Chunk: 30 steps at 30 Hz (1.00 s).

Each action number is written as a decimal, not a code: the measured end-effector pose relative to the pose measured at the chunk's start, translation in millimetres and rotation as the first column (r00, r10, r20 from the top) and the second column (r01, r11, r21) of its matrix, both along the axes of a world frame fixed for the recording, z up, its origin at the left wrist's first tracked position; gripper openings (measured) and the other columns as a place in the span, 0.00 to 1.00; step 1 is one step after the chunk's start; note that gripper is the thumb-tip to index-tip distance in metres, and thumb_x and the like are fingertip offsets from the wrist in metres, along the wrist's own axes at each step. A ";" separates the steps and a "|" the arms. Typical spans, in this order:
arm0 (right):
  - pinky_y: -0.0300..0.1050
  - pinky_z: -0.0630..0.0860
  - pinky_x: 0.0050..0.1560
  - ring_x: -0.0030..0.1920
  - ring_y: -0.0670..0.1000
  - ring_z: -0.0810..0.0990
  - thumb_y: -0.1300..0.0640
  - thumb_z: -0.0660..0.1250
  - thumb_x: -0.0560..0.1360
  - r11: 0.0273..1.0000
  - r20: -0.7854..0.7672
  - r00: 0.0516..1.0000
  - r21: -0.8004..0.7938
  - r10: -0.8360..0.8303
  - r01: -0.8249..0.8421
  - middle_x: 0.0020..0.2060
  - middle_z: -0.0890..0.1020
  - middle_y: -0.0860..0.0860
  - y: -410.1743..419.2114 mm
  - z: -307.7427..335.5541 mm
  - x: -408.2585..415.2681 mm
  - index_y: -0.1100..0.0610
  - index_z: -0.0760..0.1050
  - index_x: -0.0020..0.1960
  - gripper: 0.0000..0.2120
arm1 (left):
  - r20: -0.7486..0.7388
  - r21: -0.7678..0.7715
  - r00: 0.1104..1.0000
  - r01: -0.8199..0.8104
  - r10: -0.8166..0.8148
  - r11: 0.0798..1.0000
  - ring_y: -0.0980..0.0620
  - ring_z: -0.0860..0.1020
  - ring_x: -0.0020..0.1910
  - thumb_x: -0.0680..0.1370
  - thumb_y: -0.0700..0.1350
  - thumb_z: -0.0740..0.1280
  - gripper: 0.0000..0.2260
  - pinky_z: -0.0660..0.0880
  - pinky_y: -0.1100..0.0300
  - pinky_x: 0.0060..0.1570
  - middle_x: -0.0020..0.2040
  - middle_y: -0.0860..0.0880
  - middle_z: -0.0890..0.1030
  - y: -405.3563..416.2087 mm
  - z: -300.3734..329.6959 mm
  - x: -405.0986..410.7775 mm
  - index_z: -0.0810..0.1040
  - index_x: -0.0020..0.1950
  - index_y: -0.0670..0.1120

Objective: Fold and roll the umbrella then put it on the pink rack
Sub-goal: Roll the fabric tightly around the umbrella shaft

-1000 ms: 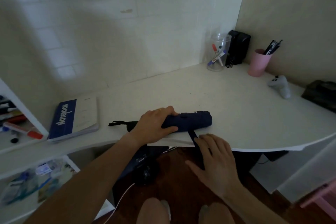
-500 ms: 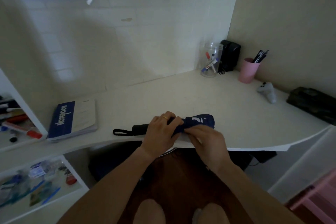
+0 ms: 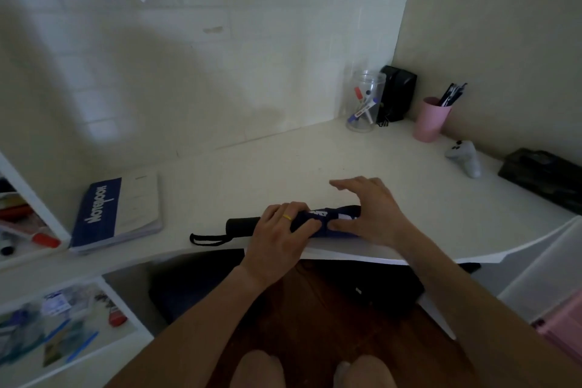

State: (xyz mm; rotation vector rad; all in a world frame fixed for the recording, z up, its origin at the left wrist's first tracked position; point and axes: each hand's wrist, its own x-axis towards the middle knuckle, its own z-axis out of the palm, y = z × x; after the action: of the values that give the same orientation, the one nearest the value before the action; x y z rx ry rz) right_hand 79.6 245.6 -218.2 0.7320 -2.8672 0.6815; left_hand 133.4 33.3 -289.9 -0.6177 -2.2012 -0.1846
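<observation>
A rolled navy umbrella [image 3: 318, 218] with white print lies along the front edge of the white desk [image 3: 283, 167], its black handle [image 3: 241, 226] and wrist loop pointing left. My left hand [image 3: 278, 231] grips the umbrella's middle, fingers curled over the top. My right hand [image 3: 367, 211] covers the umbrella's right end, thumb pressing the cloth beside my left thumb, the other fingers stretched out flat above it. A corner of the pink rack [image 3: 563, 324] shows at the lower right.
A blue and white notebook [image 3: 118, 211] lies at the desk's left. At the back right stand a clear jar of markers [image 3: 363, 101], a black box [image 3: 398, 93], a pink pen cup [image 3: 430, 118], a grey controller [image 3: 466, 157] and a dark case [image 3: 544, 175]. White shelves [image 3: 34, 230] stand left.
My right hand came up from below the desk edge onto the umbrella, then slid to its right end with fingers spread out. My left hand kept its grip on the middle.
</observation>
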 end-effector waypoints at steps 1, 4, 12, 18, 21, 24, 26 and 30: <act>0.51 0.70 0.67 0.64 0.50 0.74 0.43 0.78 0.67 0.997 0.133 0.989 0.033 0.069 -0.074 0.63 0.79 0.45 2.9 7.3 -7.6 0.45 0.72 0.71 0.35 | -0.016 -0.017 1.000 0.009 -0.010 1.000 0.43 0.80 0.51 0.76 0.40 0.71 0.08 0.74 0.51 0.53 0.56 0.40 0.82 -0.5 -1.4 -0.4 0.80 0.54 0.47; 0.47 0.77 0.62 0.56 0.44 0.82 0.48 0.78 0.70 0.961 0.412 0.869 -0.075 0.274 -0.268 0.55 0.85 0.43 5.1 17.1 -25.2 0.49 0.81 0.62 0.22 | -0.030 -0.040 0.999 0.021 -0.022 0.999 0.42 0.81 0.52 0.76 0.39 0.72 0.09 0.74 0.50 0.54 0.56 0.40 0.82 -1.2 -4.8 -0.1 0.80 0.55 0.47; 0.38 0.79 0.48 0.43 0.44 0.85 0.56 0.82 0.65 0.938 0.285 0.906 -0.246 0.312 -0.245 0.42 0.88 0.45 2.2 38.0 -17.2 0.52 0.86 0.50 0.14 | 0.022 0.009 0.996 -0.085 0.085 0.996 0.43 0.79 0.53 0.74 0.44 0.72 0.23 0.75 0.50 0.52 0.57 0.43 0.80 10.3 31.3 12.0 0.75 0.69 0.44; 0.48 0.78 0.46 0.44 0.44 0.81 0.46 0.79 0.63 0.942 -0.065 0.940 0.013 0.335 -0.335 0.41 0.85 0.41 -8.3 75.6 25.3 0.44 0.83 0.49 0.15 | 0.468 0.038 0.865 -0.226 0.182 0.973 0.47 0.82 0.48 0.70 0.67 0.71 0.30 0.76 0.54 0.44 0.51 0.50 0.83 28.4 94.3 14.3 0.72 0.63 0.50; 0.49 0.74 0.60 0.60 0.50 0.74 0.49 0.80 0.66 0.968 -0.462 0.883 -0.171 0.084 -0.182 0.57 0.80 0.48 -10.8 74.7 58.8 0.51 0.78 0.58 0.23 | 0.545 0.489 0.830 -0.201 -0.118 0.849 0.49 0.82 0.43 0.72 0.59 0.73 0.22 0.79 0.53 0.42 0.47 0.50 0.84 29.7 110.8 19.4 0.74 0.59 0.48; 0.48 0.71 0.68 0.69 0.50 0.69 0.53 0.73 0.75 0.832 -0.407 0.882 -0.554 -0.238 -0.031 0.68 0.71 0.50 -21.3 55.3 102.0 0.53 0.69 0.69 0.25 | 0.456 0.854 0.794 -0.263 -0.402 0.449 0.52 0.82 0.46 0.76 0.53 0.74 0.16 0.77 0.61 0.44 0.49 0.49 0.83 37.8 130.6 31.0 0.76 0.58 0.47; 0.49 0.78 0.61 0.65 0.45 0.72 0.49 0.68 0.78 0.810 -0.260 0.946 -0.587 -0.194 0.005 0.67 0.67 0.44 -38.4 38.9 132.6 0.47 0.62 0.75 0.28 | 0.371 0.928 0.758 -0.311 -0.537 0.203 0.48 0.83 0.51 0.77 0.54 0.73 0.15 0.80 0.55 0.52 0.51 0.47 0.84 47.4 147.4 39.4 0.78 0.58 0.48; 0.41 0.81 0.40 0.43 0.41 0.80 0.46 0.67 0.78 0.859 -0.246 0.952 -0.510 -0.180 0.030 0.57 0.69 0.37 -56.0 20.8 157.7 0.36 0.45 0.80 0.39 | 0.137 0.930 0.683 -0.339 -0.718 -0.144 0.44 0.86 0.48 0.78 0.48 0.72 0.11 0.82 0.51 0.50 0.48 0.43 0.86 58.0 172.0 55.2 0.81 0.56 0.43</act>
State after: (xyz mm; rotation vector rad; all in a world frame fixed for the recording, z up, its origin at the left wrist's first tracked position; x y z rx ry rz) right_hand 237.3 189.6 -197.4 0.5314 -2.2924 1.1389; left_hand 188.6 91.3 -117.9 0.1302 -1.5845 -2.5239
